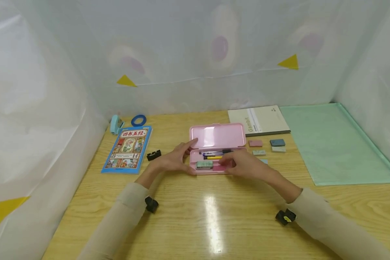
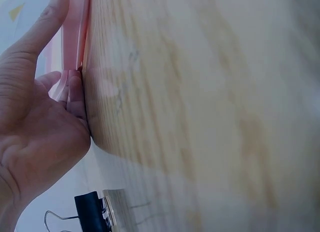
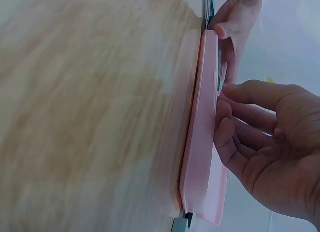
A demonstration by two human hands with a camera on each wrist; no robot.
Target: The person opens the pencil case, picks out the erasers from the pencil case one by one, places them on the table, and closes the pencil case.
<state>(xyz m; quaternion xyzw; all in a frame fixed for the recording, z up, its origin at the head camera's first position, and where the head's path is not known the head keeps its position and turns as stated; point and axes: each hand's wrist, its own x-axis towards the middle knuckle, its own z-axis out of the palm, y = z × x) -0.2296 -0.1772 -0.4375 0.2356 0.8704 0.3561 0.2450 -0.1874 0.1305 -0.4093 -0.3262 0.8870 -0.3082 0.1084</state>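
A pink pencil case (image 1: 217,136) lies unfolded on the table, its lid tipped back. Several pens (image 1: 211,154) lie along its rear compartment, with a green eraser (image 1: 204,165) in the front one. My left hand (image 1: 173,159) grips the case's left end, thumb at the front corner and fingers by the lid. Over the right half, my right hand (image 1: 248,164) reaches in with curled fingers and pinches a dark pink eraser (image 1: 218,168) on the case floor. In the right wrist view, the case's pink wall (image 3: 200,127) hides those fingertips.
Right of the case lie a pink eraser (image 1: 255,143), a blue eraser (image 1: 277,142) and several pale ones. A notebook (image 1: 263,121) and a green mat (image 1: 338,144) are beyond. A binder clip (image 1: 154,155), book (image 1: 126,150), blue tape roll (image 1: 138,120) and stapler (image 1: 116,124) lie left.
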